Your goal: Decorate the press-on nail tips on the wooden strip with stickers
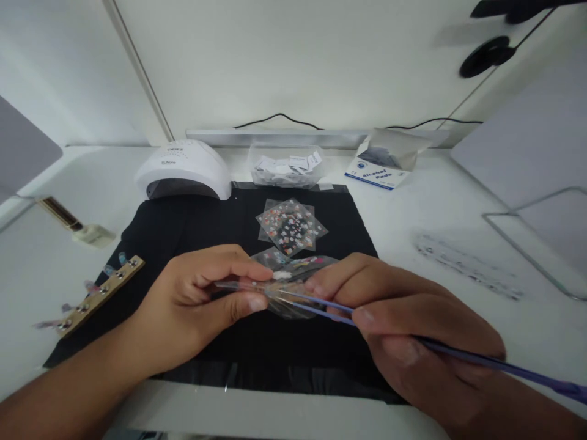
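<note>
My left hand (206, 293) pinches a clear sticker sheet (282, 286) between thumb and fingers above the black mat. In my right hand (413, 330) is a pair of purple tweezers (481, 357), its tips at the sheet close to my left fingertips. Whether the tips grip a sticker cannot be made out. Right-hand fingers are also close to the sheet's right part. Behind the hands, several clear sheets with small white and orange designs (291, 223) lie fanned in a stack on the mat (183, 223).
A white nail lamp (183, 168) stands at the back left. Behind the mat are a clear box of packets (287, 168) and an open alcohol pads box (383, 162). On the left are a nail polish bottle (87, 232) and a wooden rack with nail tips (103, 293). A wire frame (527, 244) is right.
</note>
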Demonstrator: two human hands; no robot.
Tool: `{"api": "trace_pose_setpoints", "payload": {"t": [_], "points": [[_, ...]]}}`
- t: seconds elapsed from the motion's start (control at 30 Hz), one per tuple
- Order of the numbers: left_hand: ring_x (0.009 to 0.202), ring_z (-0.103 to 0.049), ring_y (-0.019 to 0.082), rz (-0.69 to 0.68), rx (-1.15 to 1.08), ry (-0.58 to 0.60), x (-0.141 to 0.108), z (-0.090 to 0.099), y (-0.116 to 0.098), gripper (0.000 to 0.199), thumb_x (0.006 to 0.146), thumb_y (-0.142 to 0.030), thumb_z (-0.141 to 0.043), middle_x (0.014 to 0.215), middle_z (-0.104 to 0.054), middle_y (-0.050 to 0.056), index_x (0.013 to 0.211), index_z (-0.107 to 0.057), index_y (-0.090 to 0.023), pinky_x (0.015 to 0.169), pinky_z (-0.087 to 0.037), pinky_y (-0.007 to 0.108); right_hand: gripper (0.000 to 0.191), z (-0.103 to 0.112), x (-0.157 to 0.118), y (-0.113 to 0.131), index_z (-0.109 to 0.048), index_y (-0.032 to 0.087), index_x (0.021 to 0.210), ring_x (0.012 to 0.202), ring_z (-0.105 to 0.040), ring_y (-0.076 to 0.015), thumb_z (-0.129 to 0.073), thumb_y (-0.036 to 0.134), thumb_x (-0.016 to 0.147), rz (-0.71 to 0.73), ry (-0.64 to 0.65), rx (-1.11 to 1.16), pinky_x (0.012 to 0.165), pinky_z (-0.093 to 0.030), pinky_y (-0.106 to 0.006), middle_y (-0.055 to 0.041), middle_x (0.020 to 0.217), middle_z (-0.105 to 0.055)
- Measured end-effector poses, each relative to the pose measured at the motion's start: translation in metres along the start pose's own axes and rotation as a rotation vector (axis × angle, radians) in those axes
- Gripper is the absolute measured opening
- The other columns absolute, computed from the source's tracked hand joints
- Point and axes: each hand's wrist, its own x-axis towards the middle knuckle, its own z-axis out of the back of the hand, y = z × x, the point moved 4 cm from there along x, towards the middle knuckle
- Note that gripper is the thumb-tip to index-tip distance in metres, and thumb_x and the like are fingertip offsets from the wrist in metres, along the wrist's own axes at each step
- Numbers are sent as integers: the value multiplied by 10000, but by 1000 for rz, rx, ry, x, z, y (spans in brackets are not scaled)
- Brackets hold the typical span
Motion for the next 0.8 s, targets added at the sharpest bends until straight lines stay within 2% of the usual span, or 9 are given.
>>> {"api": "trace_pose_setpoints", "payload": {"t": [0.47,0.67,0.8], "points": [[671,-632,51,29,-33,-2,-1,0,2,258,773,-100,-798,786,-689,-32,968,-802,-269,592,-489,75,290,-2,2,1,-728,154,1133,816,-681,-243,-551,176,905,-2,-11,43,719,-616,-458,-93,825,-677],[678,-625,77,-39,-32,37,-1,1,1,251,819,-94,-756,758,-665,-10,1024,-777,-237,631,-511,129,245,3,5,1,-760,227,1074,789,-677,-239,-569,258,923,-93,-104,60,842,-563,-496,-74,789,-709],[670,-605,86,-39,-56,107,-1,1,0,208,834,-86,-729,737,-626,-5,1000,-766,-206,615,-508,145,218,0,11,-3,-782,218,1020,780,-682,-229,-590,262,927,-190,-68,162,800,-570,-444,-63,727,-711]]}}
